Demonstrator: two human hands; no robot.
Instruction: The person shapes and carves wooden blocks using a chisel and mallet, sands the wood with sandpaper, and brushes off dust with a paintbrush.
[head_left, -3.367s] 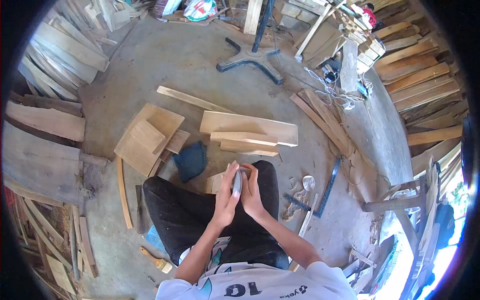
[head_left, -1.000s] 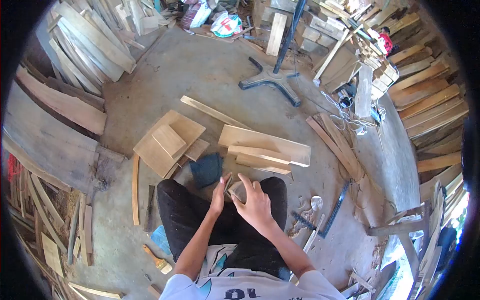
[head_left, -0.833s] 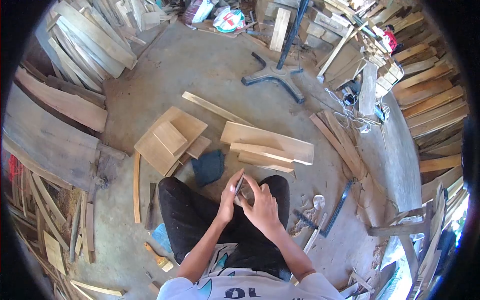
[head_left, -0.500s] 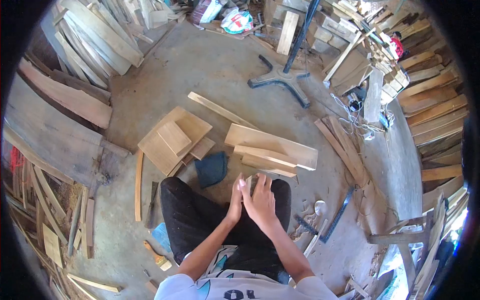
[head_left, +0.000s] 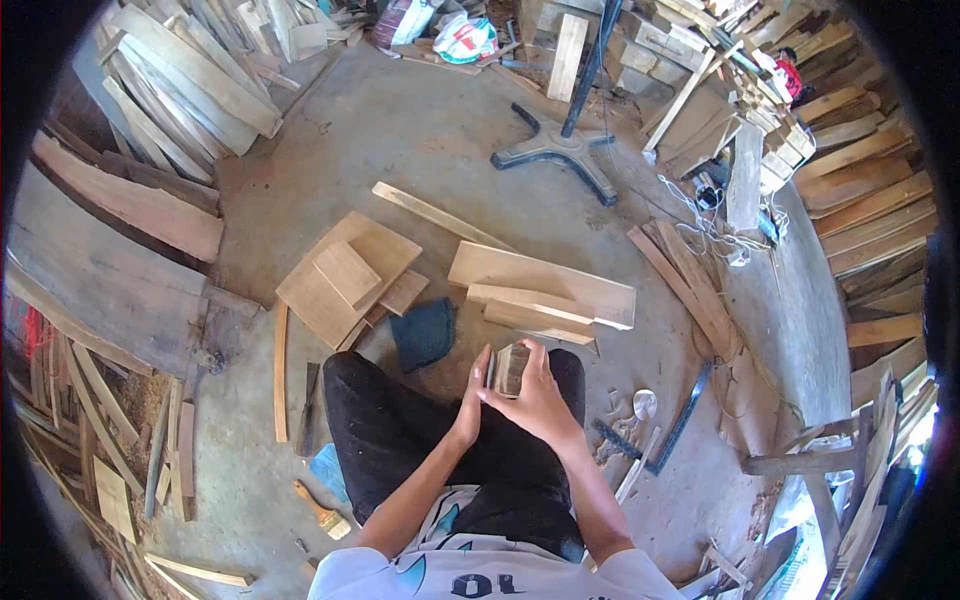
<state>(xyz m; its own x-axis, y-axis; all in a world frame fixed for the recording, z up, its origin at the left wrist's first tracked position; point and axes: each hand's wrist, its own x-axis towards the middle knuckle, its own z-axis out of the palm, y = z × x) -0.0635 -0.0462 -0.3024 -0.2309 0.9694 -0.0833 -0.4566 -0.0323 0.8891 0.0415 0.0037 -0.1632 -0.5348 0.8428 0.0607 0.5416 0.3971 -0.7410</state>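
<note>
Above my lap, my right hand (head_left: 535, 400) is closed round a small wooden block (head_left: 511, 370), its fingers over the far end and its thumb on the near side. My left hand (head_left: 470, 405) stands upright at the block's left side with fingers stretched out straight, the palm turned toward it. Between the left fingers and the block shows a narrow dark edge that I cannot make out. Just ahead of my knees lie a dark blue cloth (head_left: 422, 334), a stack of planed boards (head_left: 350, 275) and several more planed boards (head_left: 545, 285).
A long wooden strip (head_left: 440, 215) lies beyond the boards. To the right are a metal square (head_left: 680, 425) and long offcuts (head_left: 685, 285); to the left, a paintbrush (head_left: 322, 510). Farther off stand a black stand base (head_left: 555, 152) and lumber piles (head_left: 190, 80). A person in red (head_left: 788, 75) is at the far right.
My right hand has turned and shifted slightly right, bringing the wooden block into clear view. The left hand remains beside it, fingers straight. The view has shifted slightly.
</note>
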